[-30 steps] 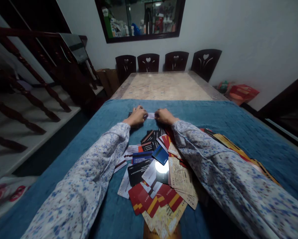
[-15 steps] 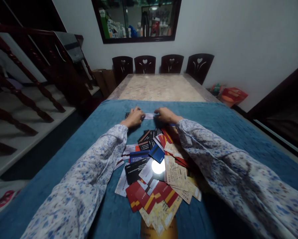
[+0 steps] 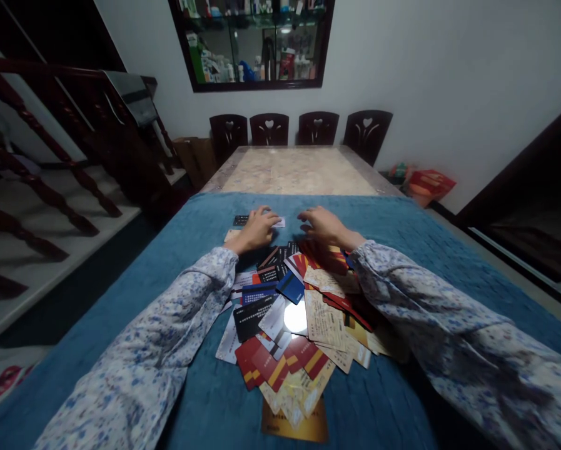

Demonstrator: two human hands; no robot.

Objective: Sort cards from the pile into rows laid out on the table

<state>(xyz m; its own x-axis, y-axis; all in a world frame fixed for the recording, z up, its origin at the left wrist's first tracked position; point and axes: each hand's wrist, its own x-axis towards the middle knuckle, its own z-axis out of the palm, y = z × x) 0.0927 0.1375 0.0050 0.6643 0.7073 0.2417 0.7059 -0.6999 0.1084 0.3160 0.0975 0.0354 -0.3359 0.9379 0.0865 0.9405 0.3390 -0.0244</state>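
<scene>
My left hand (image 3: 260, 230) lies low over the far part of the cloth, fingers stretched over a small whitish card (image 3: 280, 222). To its left lies a black card (image 3: 239, 220), and a pale card (image 3: 231, 235) shows partly from under the wrist. My right hand (image 3: 324, 226) hovers beyond the pile with loosely bent fingers and nothing visible in them. Between my forearms spreads a pile of overlapping cards, among them a blue card (image 3: 290, 287), a black card (image 3: 253, 319), red cards (image 3: 268, 367), cream cards (image 3: 324, 319) and a gold card (image 3: 299, 429).
A blue cloth (image 3: 205, 215) covers the near part of the long table (image 3: 292, 169). Dark chairs (image 3: 269, 130) line its far end. At left runs a wooden stair railing (image 3: 64, 150); a red bag (image 3: 433, 182) stands on the floor at right. A bright glare sits on the pile.
My right hand has drawn back to the right, away from the whitish card. The left hand has shifted slightly over that card. The camera view has tilted up a little.
</scene>
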